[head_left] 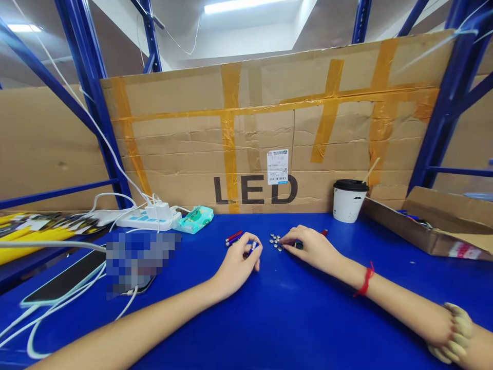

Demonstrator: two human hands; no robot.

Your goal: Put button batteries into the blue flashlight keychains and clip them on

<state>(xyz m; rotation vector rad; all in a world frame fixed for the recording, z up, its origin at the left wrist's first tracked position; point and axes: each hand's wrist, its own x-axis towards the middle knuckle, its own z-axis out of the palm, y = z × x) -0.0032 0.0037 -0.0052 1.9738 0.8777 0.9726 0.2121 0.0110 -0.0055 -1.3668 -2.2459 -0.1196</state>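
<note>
1. Discs (280, 249) lie toward the back edge of the desk (292, 318), just beside the fingertips of my right hand (313, 247); I cannot tell whether these pinch one.
2. My left hand (236, 260) curls around a small cylinder (252, 246), partly hiding coloured tubes (233, 238).
3. Near the right edge, a cardboard box (404, 234) holds blue objects (413, 216) beside a lidded cup (346, 205).

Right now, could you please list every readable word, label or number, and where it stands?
"LED", on the cardboard panel.
Shipping label on it: too small to read.
Green packet: too blurred.
Paper cup: dark mark, nothing legible.
Yellow packages: illegible.
Red sticker on the open cardboard box: illegible.
Cylinder in the left hand: any print too small.
</note>
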